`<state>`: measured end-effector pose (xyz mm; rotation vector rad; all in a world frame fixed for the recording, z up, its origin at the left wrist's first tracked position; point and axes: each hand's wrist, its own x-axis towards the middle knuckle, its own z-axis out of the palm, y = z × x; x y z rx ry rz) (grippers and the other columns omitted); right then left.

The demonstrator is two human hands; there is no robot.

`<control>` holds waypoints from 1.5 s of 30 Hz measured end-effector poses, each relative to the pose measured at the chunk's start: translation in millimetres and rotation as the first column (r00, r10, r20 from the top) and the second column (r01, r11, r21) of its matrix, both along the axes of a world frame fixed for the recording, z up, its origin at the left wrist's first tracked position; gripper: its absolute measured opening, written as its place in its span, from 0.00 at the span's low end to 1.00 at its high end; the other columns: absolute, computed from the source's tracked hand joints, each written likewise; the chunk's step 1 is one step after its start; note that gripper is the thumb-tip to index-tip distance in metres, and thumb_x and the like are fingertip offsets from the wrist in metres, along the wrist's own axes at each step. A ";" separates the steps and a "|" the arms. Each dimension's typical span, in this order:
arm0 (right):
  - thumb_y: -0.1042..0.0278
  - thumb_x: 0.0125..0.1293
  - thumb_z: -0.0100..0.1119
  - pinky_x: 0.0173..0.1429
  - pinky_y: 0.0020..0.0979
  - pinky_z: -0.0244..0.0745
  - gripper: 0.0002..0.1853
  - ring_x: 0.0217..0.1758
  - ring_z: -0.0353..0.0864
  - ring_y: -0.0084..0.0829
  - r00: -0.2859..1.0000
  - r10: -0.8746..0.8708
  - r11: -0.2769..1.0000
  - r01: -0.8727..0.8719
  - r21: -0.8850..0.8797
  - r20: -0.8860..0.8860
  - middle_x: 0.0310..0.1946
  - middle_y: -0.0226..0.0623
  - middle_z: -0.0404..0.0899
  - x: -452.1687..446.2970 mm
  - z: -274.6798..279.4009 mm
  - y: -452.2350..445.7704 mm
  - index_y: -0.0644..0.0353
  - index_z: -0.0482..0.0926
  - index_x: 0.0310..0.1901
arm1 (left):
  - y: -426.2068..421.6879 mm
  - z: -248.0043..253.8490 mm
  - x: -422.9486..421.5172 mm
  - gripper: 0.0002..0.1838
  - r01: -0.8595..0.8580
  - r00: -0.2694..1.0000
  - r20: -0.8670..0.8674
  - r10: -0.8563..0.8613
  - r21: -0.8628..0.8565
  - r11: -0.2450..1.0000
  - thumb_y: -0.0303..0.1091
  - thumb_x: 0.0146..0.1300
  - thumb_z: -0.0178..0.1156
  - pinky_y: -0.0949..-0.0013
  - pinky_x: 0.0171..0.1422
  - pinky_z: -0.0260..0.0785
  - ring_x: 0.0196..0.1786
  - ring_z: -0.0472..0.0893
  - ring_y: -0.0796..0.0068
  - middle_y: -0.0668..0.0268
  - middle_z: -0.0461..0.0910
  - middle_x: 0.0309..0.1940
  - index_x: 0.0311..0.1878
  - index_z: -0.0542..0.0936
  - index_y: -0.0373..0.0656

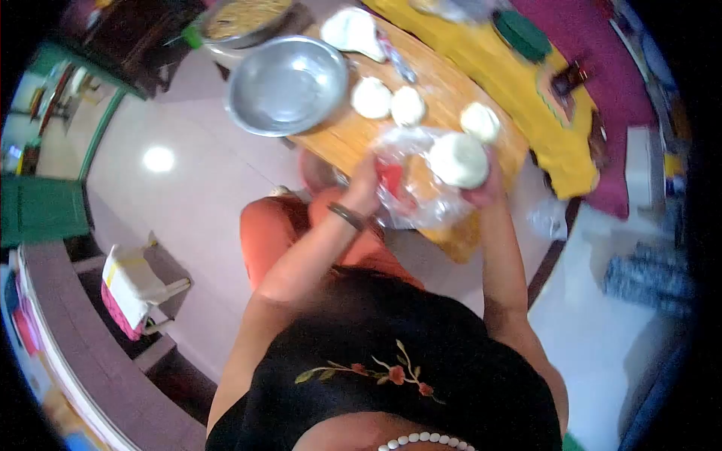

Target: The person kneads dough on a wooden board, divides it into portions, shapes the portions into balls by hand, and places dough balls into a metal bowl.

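White bead necklace (426,438), one, nearest the lens; next to it, one black top (353,346) with floral embroidery. Principal item: smooth white dough ball (458,160), held over the near part of the wooden surface (444,79), overlapping a clear plastic bag (421,207); whether it sat inside, I could not tell. Handling, as I judged it: soft, fairly weighty, tacky rather than slippery, easily dented; best cradled from below on a broad palm. Orientation: domed face toward my view; outline near-round, no clear long axis, no pointing end. Right hand (485,189): fingers clamped round the ball's right and lower side, tips hidden. Left hand (363,188): fingers closed on the bag's left edge, blurred. Bag: thin, light, probably slippery, red-marked, spread left to right between the hands. Beyond: three round dough pieces (371,98); one metal basin (288,86).
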<state>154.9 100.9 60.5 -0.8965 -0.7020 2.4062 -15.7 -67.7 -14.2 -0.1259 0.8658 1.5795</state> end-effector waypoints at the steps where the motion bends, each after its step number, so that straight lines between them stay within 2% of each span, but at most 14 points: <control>1: 0.40 0.72 0.42 0.70 0.51 0.70 0.33 0.65 0.75 0.44 0.994 0.076 0.996 -0.073 0.043 -0.075 0.63 0.42 0.74 -23.0 15.8 4.7 0.59 0.68 0.67 | 2.2 27.7 8.5 0.21 -0.060 0.997 -0.046 0.056 -0.093 0.994 0.45 0.77 0.39 0.61 0.47 0.77 0.40 0.81 0.68 0.62 0.81 0.38 0.53 0.76 0.39; 5: 0.40 0.75 0.36 0.65 0.53 0.73 0.35 0.66 0.75 0.47 0.969 0.211 0.963 -0.183 0.200 -0.130 0.65 0.47 0.72 -84.0 73.6 -2.3 0.61 0.64 0.70 | 7.6 21.1 24.6 0.22 0.062 0.995 0.070 -0.066 0.057 0.996 0.43 0.79 0.35 0.63 0.50 0.77 0.42 0.81 0.69 0.62 0.82 0.40 0.54 0.76 0.41; 6: 0.40 0.75 0.36 0.60 0.47 0.76 0.35 0.66 0.74 0.45 0.838 0.482 0.860 -0.398 0.320 -0.255 0.65 0.46 0.72 -109.4 64.1 18.1 0.61 0.63 0.70 | 7.9 23.1 23.6 0.22 0.053 0.995 0.085 -0.058 0.066 0.996 0.44 0.79 0.35 0.63 0.50 0.77 0.42 0.81 0.69 0.62 0.82 0.41 0.55 0.76 0.41; 7: 0.41 0.75 0.39 0.54 0.40 0.78 0.34 0.63 0.77 0.42 0.953 0.304 0.891 -0.281 0.357 -0.007 0.65 0.45 0.73 -150.5 93.1 -11.3 0.61 0.63 0.70 | 9.0 26.8 22.2 0.22 0.044 0.994 0.098 -0.051 0.077 0.996 0.44 0.79 0.35 0.63 0.51 0.77 0.43 0.82 0.70 0.62 0.82 0.41 0.55 0.76 0.41; 11: 0.43 0.67 0.59 0.33 0.33 0.76 0.27 0.43 0.80 0.25 0.824 0.405 0.600 -0.566 0.566 0.395 0.49 0.33 0.82 -275.2 57.9 -19.1 0.52 0.75 0.60 | 4.6 21.5 1.1 0.21 0.073 0.993 0.088 -0.081 0.095 0.993 0.44 0.80 0.37 0.64 0.53 0.77 0.45 0.82 0.71 0.62 0.82 0.45 0.58 0.75 0.40; 13: 0.40 0.54 0.70 0.49 0.40 0.79 0.43 0.48 0.80 0.38 0.747 0.213 0.382 -0.657 0.650 0.630 0.49 0.48 0.80 -332.5 21.1 -19.6 0.65 0.71 0.63 | 0.1 12.7 -6.5 0.20 0.058 0.994 0.080 -0.075 0.197 0.979 0.43 0.79 0.42 0.65 0.55 0.76 0.48 0.82 0.69 0.63 0.82 0.49 0.60 0.74 0.39; 18: 0.47 0.52 0.71 0.73 0.54 0.59 0.47 0.77 0.48 0.60 0.571 -0.290 -0.330 -0.813 0.480 0.768 0.75 0.56 0.50 -375.9 -33.8 -50.8 0.52 0.61 0.73 | -17.5 17.3 -12.9 0.15 0.135 0.991 -0.014 -0.134 0.159 0.978 0.36 0.78 0.45 0.70 0.45 0.77 0.41 0.83 0.74 0.64 0.83 0.45 0.54 0.78 0.39; 24: 0.50 0.59 0.65 0.74 0.50 0.59 0.43 0.75 0.59 0.52 0.755 -0.233 -0.233 -0.655 0.719 0.613 0.73 0.54 0.57 -331.5 -20.3 -42.1 0.54 0.58 0.74 | -19.2 16.6 0.1 0.14 0.254 0.966 -0.099 -0.238 0.198 0.947 0.36 0.78 0.45 0.71 0.43 0.78 0.38 0.83 0.72 0.65 0.83 0.41 0.55 0.75 0.40; 27: 0.56 0.64 0.63 0.66 0.40 0.71 0.35 0.65 0.74 0.45 0.911 -0.257 -0.135 -0.365 0.921 0.323 0.64 0.52 0.72 -269.4 -2.5 -14.9 0.58 0.66 0.70 | -24.6 21.9 -0.7 0.21 0.306 0.950 -0.035 -0.310 0.301 0.903 0.44 0.78 0.47 0.62 0.54 0.77 0.53 0.80 0.69 0.62 0.78 0.55 0.65 0.69 0.40; 28: 0.57 0.64 0.63 0.60 0.39 0.75 0.31 0.56 0.81 0.42 0.880 -0.168 0.199 -0.410 0.890 0.444 0.55 0.50 0.79 -235.0 24.9 -15.9 0.59 0.70 0.66 | -21.0 3.5 3.1 0.23 0.316 0.949 -0.119 -0.293 0.335 0.887 0.44 0.79 0.45 0.61 0.57 0.77 0.56 0.80 0.67 0.61 0.76 0.58 0.67 0.67 0.39; 33: 0.55 0.56 0.69 0.66 0.42 0.70 0.38 0.60 0.77 0.49 0.682 -0.516 0.035 -0.588 0.808 0.518 0.56 0.55 0.77 -120.2 -53.2 68.4 0.62 0.69 0.67 | -23.9 25.7 8.1 0.22 0.244 0.955 -0.235 -0.183 0.261 0.934 0.42 0.78 0.47 0.63 0.64 0.72 0.60 0.77 0.70 0.63 0.74 0.61 0.68 0.66 0.39; 36: 0.51 0.51 0.73 0.70 0.43 0.67 0.46 0.65 0.72 0.52 0.730 -0.412 -0.106 -0.633 0.767 0.546 0.61 0.56 0.73 -105.1 -68.8 56.8 0.65 0.65 0.68 | -24.6 29.3 4.8 0.22 0.227 0.955 -0.242 -0.169 0.236 0.945 0.42 0.78 0.48 0.64 0.67 0.69 0.61 0.75 0.71 0.63 0.74 0.61 0.67 0.66 0.39; 42: 0.49 0.46 0.77 0.68 0.42 0.68 0.48 0.65 0.73 0.52 0.564 -0.502 0.087 -0.722 0.687 0.656 0.59 0.56 0.74 -128.8 -66.7 35.0 0.64 0.67 0.66 | -24.4 37.0 8.2 0.19 0.131 0.976 -0.198 -0.095 0.181 0.975 0.38 0.77 0.51 0.69 0.61 0.72 0.54 0.78 0.76 0.65 0.79 0.54 0.64 0.71 0.38; 45: 0.49 0.49 0.75 0.63 0.41 0.74 0.43 0.61 0.77 0.47 0.717 -0.343 0.272 -0.542 0.795 0.607 0.57 0.50 0.77 -123.5 -87.6 61.4 0.62 0.70 0.64 | -19.4 23.8 9.7 0.19 0.166 0.966 -0.222 -0.130 0.153 0.974 0.37 0.77 0.51 0.69 0.62 0.71 0.55 0.78 0.76 0.65 0.79 0.55 0.65 0.71 0.37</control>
